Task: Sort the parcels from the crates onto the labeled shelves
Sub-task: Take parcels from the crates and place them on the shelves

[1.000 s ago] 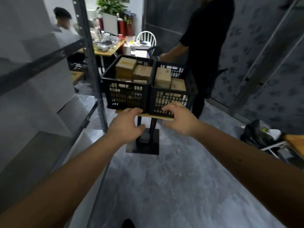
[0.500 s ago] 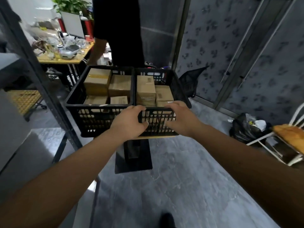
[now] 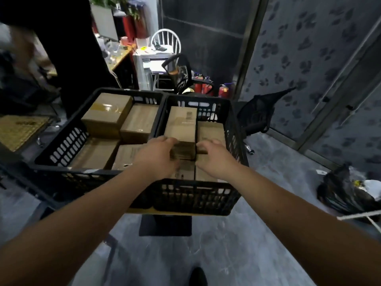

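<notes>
A person's left hand [image 3: 157,156] and right hand [image 3: 214,159] curl around the near end of a tall cardboard parcel [image 3: 181,125] standing in the right crate [image 3: 198,195], beside the left crate [image 3: 68,145] of boxes. A barcode label tops the parcel; its print is unreadable.

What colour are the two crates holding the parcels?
Black, both crates, clearest in the head view.
</notes>
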Demonstrator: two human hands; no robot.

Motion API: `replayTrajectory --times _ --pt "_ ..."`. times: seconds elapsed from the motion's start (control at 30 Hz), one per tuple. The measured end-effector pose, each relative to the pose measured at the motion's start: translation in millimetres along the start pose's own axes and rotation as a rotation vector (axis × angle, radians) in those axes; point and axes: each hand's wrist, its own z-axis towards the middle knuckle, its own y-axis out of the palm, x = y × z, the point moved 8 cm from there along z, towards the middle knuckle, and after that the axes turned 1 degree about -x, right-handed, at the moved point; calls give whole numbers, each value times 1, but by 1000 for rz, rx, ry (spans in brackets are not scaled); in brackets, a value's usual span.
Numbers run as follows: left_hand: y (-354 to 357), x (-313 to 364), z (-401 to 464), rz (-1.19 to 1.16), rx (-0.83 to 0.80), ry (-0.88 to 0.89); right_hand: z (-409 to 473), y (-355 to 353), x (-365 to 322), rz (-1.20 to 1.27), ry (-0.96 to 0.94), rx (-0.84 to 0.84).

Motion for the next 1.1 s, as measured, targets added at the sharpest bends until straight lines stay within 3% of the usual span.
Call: replayTrajectory --times 0.23,0.47,0.63,0.93,1.1 --pt "23 -7 60 177 10 -12 91 22 8 29 -9 -107" --pt "31 -43 102 294 13 34 153 50 24 51 126 -29" --pt "34 -56 122 277 -24 71 174 79 33 158 236 -137" --pt "23 -72 146 183 -41 158 172 72 41 267 220 -23" --pt "15 -69 150 78 -30 212 159 32 41 331 174 2"
